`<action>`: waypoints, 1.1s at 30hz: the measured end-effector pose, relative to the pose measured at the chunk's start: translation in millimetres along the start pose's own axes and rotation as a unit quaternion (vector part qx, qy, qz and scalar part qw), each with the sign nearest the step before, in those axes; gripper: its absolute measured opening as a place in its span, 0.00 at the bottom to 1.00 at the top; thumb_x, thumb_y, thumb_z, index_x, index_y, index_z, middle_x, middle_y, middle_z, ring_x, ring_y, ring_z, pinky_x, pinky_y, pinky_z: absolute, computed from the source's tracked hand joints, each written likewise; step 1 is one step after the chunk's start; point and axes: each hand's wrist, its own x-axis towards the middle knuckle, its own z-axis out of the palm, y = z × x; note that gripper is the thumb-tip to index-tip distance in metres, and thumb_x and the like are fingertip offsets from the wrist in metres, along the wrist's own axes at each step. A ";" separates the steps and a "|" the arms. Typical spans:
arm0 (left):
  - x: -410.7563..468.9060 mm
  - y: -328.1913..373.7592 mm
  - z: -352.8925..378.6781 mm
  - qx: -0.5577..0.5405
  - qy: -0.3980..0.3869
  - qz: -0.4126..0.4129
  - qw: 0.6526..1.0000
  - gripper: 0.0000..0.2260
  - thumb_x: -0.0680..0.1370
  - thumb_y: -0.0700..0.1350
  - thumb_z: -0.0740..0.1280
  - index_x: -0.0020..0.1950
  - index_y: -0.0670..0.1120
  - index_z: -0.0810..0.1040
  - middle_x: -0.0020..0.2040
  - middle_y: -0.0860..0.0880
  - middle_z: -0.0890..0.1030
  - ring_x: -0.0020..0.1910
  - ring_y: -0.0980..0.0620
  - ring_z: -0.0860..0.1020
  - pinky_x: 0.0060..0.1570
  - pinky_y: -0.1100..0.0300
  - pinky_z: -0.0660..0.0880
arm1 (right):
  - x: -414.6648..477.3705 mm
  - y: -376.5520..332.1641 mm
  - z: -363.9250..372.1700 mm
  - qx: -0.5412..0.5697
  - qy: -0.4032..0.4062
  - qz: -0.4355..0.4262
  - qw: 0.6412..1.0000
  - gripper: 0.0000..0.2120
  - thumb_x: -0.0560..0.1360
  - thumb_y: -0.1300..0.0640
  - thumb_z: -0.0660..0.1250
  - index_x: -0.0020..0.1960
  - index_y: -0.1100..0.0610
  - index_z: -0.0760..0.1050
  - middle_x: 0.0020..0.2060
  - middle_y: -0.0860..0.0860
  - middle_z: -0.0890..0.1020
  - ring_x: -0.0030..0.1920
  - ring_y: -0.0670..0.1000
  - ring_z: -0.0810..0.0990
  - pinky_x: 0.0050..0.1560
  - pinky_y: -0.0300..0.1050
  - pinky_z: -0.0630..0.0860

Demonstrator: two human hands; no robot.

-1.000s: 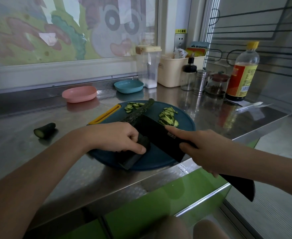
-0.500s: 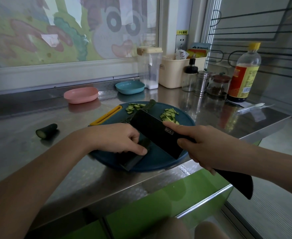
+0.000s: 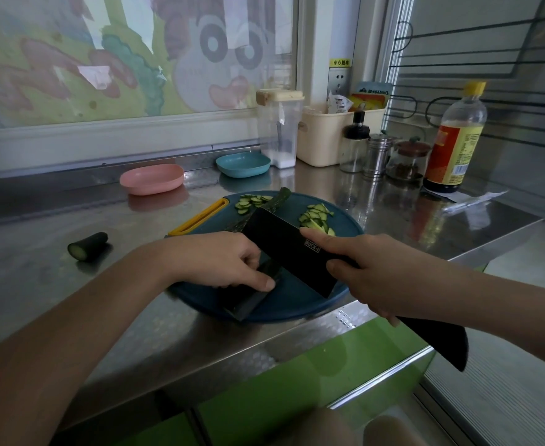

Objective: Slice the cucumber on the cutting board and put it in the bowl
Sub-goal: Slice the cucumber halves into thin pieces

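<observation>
"So where is the cucumber [image 3: 279, 197] in all this?"

"Lying slantwise on the blue cutting board [image 3: 290, 305], centre of the frame. Its far tip pokes out past the knife [image 3: 290, 252]. The left hand [image 3: 223, 262] has its fingers [image 3: 248, 257] curled over the near part, pinning it down so it can't roll, I'd guess."

"And the knife?"

"The right hand [image 3: 374, 272] is clenched round the handle, with the forefinger stretched along the top of the blade, probably to steer it. The blade stands tilted just beside the left knuckles, which look to serve as its guide. Whether the edge is touching the cucumber, I can't tell."

"Anything cut?"

"Two heaps of slices [image 3: 316, 217], one on either side of the cucumber at the far part of the board, out of the blade's way. A stub [image 3: 87, 246] lies well apart on the surface [image 3: 33, 268], at the left."

"The bowl?"

"A pink bowl [image 3: 152, 178] and a blue bowl [image 3: 243, 164] sit behind the board. I see no slices in either, and I can't say which one is meant. My judgement is that slicing is the step in hand and the transfer hasn't begun."
</observation>
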 end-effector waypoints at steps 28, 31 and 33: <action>1.5 -1.8 0.6 -0.012 -0.003 0.001 1.000 0.16 0.73 0.58 0.69 0.35 0.47 0.73 0.27 0.55 0.74 0.27 0.59 0.73 0.33 0.62 0.71 | -6.2 4.6 1.5 0.059 0.021 0.003 0.998 0.26 0.81 0.57 0.55 0.71 0.31 0.57 0.23 0.48 0.74 0.17 0.44 0.70 0.27 0.45 0.78; 1.8 -2.4 0.7 -0.013 -0.006 0.000 1.000 0.15 0.73 0.58 0.69 0.36 0.47 0.73 0.28 0.55 0.74 0.27 0.59 0.73 0.34 0.61 0.71 | -7.0 1.0 2.0 0.055 0.009 0.006 0.998 0.26 0.81 0.57 0.55 0.71 0.31 0.57 0.26 0.49 0.74 0.17 0.44 0.71 0.28 0.46 0.79; 1.9 -2.8 0.8 -0.013 -0.005 0.002 1.000 0.16 0.73 0.58 0.69 0.36 0.48 0.73 0.28 0.55 0.74 0.27 0.59 0.73 0.33 0.61 0.71 | -7.3 -0.2 2.2 0.046 0.009 0.004 0.999 0.26 0.81 0.57 0.55 0.71 0.32 0.57 0.24 0.45 0.73 0.17 0.45 0.71 0.28 0.47 0.80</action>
